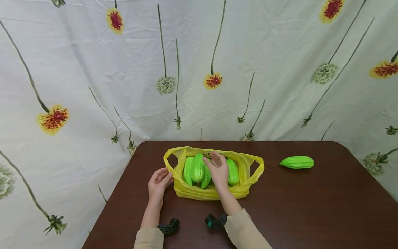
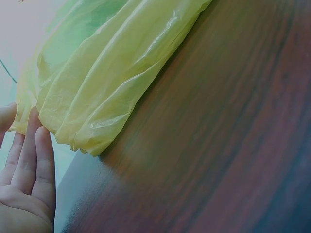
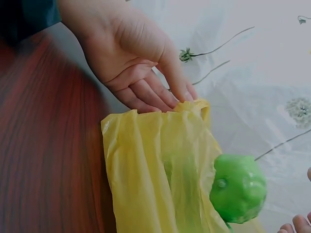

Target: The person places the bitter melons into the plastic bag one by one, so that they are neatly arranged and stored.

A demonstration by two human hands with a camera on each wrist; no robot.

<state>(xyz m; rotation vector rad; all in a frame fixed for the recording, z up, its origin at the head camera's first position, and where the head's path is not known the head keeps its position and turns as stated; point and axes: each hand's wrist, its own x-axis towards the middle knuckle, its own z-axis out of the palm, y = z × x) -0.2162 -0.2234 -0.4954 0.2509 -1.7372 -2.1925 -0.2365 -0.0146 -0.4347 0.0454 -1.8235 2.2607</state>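
Note:
A yellow plastic bag [image 1: 199, 194] stands with its mouth spread wide on the table, its two handle loops out to the sides. Several glossy green elongated vegetables [image 1: 198, 168] lie in it. At the left loop, my left hand [image 1: 159, 185] pinches the bag's edge between thumb and fingers; the right wrist view also shows this left hand [image 3: 133, 60] at the yellow plastic. Over the bag's mouth, my right hand [image 1: 220, 171] has its fingers extended with nothing held, covering part of the contents. Only its fingertips [image 3: 300, 225] show in the right wrist view's lower corner.
One more green ridged vegetable [image 1: 297, 162] lies on the dark brown table [image 1: 298, 211], right of the bag. Behind and left of the table hangs a white cloth [image 1: 280, 52] printed with flowers. Both wrists wear dark bands [image 1: 169, 226].

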